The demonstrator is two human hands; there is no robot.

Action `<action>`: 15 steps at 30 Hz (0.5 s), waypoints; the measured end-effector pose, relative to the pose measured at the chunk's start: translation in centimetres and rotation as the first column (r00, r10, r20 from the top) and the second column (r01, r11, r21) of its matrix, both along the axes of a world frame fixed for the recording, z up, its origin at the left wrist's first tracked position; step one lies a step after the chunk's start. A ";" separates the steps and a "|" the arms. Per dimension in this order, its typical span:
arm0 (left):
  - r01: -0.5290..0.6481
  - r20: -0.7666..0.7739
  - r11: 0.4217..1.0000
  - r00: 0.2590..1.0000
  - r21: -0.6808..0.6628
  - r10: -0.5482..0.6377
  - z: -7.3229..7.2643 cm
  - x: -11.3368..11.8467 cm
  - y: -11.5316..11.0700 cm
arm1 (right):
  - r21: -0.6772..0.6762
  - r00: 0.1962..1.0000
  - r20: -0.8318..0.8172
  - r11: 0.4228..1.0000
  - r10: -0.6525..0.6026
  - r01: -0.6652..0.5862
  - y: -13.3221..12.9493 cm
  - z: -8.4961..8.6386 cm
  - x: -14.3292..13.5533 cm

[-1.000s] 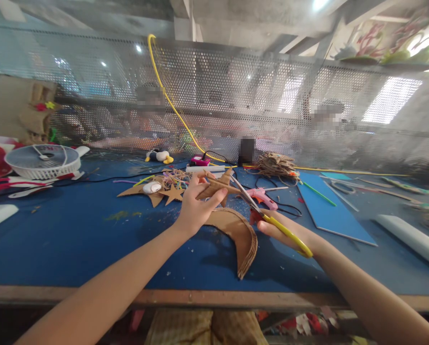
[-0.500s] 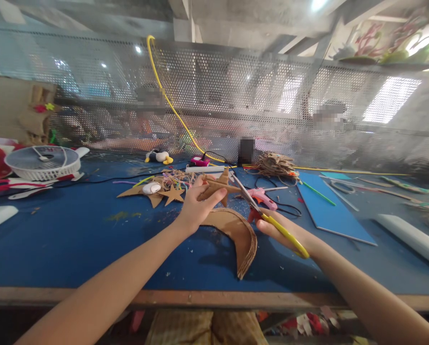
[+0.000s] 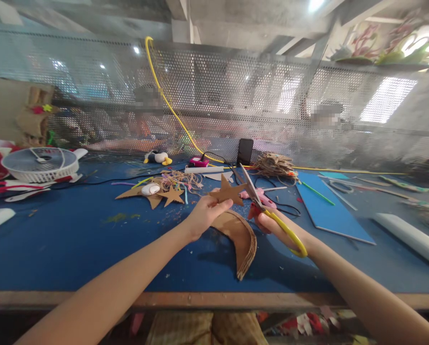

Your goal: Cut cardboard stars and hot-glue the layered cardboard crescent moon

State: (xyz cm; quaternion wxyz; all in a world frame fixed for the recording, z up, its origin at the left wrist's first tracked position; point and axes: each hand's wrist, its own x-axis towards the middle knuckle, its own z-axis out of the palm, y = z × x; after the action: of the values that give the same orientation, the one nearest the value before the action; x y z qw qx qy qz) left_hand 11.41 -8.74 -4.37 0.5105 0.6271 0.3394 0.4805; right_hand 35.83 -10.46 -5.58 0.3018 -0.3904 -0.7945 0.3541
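Observation:
Pinched between thumb and fingers of my left hand [image 3: 203,218] is a brown cardboard star [image 3: 228,190], raised over the table. My right hand [image 3: 272,225] grips scissors [image 3: 284,229] with yellow handles. Their blades stand partly apart and point up and away, just right of the star. Below both hands lies a thick cardboard crescent [image 3: 243,239], its upper left end partly hidden by my left hand. A second cardboard star [image 3: 172,195] rests to the left, beside a larger pointed cardboard piece [image 3: 131,192] and a white computer mouse [image 3: 151,189].
Behind the scissors sits a pink glue gun [image 3: 265,197] with a black cord. A blue board [image 3: 336,215] carries a green stick [image 3: 318,192]. A phone [image 3: 245,152] leans at the back near a bundle of brown fibre [image 3: 275,166]. A white fan [image 3: 42,165] lies at left.
My left hand has turned the star so its flat face shows, and moved slightly right and down. The scissor blades have shifted a little up, away from the star's edge.

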 end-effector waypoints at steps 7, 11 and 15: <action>0.160 0.055 0.983 0.986 -0.090 -0.156 -0.4 0.7 -0.7 | -0.037 1.000 -0.007 0.999 0.021 -0.021 -0.6 0.2 -0.2; 0.176 0.138 0.973 0.978 -0.150 -0.156 -1.0 0.8 -0.7 | -0.021 1.000 -0.001 1.000 -0.005 0.005 -0.7 0.4 -0.4; 0.221 0.202 0.956 0.962 -0.192 -0.182 -1.5 0.8 -0.5 | -0.002 0.997 0.053 0.998 -0.055 0.055 -1.2 1.1 -0.8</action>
State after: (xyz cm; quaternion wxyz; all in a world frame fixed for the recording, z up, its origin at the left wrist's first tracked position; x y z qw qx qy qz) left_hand 12.21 -9.24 -5.88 0.6502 0.5534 0.2748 0.4421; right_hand 35.01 -11.63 -4.51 0.2894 -0.4219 -0.7905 0.3366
